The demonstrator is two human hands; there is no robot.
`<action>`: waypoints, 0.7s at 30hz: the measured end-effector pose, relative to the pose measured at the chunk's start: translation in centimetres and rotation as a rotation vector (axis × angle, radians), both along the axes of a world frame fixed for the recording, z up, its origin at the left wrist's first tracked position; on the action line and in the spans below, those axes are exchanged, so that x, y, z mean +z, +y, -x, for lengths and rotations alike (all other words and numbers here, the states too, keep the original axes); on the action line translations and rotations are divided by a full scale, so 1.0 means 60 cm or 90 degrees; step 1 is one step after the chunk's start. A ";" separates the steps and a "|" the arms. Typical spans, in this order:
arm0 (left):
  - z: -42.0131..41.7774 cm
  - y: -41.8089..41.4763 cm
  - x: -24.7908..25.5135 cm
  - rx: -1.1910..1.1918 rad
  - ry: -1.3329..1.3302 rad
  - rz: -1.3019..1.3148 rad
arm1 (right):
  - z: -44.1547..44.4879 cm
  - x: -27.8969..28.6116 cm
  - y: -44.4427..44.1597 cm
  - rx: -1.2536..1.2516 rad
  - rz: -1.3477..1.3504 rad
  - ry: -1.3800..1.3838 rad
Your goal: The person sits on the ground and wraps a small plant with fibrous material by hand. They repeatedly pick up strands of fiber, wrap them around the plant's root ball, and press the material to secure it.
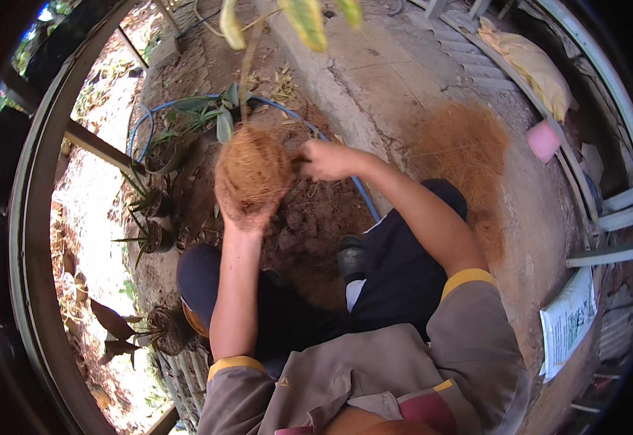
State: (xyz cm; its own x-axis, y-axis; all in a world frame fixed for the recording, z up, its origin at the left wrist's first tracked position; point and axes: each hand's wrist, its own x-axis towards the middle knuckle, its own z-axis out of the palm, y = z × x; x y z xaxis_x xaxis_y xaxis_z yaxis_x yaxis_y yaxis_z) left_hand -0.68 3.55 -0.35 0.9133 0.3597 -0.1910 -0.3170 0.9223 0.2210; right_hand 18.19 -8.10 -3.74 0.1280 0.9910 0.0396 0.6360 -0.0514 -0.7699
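My left hand (pixel 246 209) holds a ball of brown coconut fibre (pixel 256 166) from below, the palm turned up and the fingers round its sides. From the top of the ball a plant stem (pixel 246 76) rises to green and yellow leaves (pixel 302 22) at the upper edge of the view. My right hand (pixel 324 160) is at the right side of the ball, its fingers bent; whether they pinch a strand is too blurred to tell. Under both hands lies loose dark soil (pixel 311 217).
A loose heap of coconut fibre (pixel 463 147) lies on the concrete at the right. A blue hose (pixel 367 198) curves behind the ball. Potted plants (pixel 158 236) line the left side. A pink container (pixel 543 141), a tan sack (pixel 534 62) and a printed white bag (pixel 569 323) are at the right.
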 end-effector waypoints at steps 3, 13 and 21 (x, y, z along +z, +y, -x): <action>0.011 0.029 0.015 0.107 0.056 -0.010 | -0.061 0.066 -0.030 -0.124 -0.015 0.244; 0.014 0.048 0.008 0.087 -0.017 0.000 | -0.267 0.052 -0.172 -0.524 0.228 -0.244; 0.007 0.046 0.013 0.106 -0.014 0.024 | -0.274 0.102 -0.222 -0.947 0.131 -0.470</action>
State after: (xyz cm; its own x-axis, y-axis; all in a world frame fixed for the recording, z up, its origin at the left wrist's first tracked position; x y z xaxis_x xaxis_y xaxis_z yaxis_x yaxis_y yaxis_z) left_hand -1.10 6.29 0.43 0.8463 0.4987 -0.1875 -0.4700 0.8645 0.1782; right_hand 34.64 -21.39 2.36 0.9120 0.0279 0.4093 0.1427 -0.9570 -0.2526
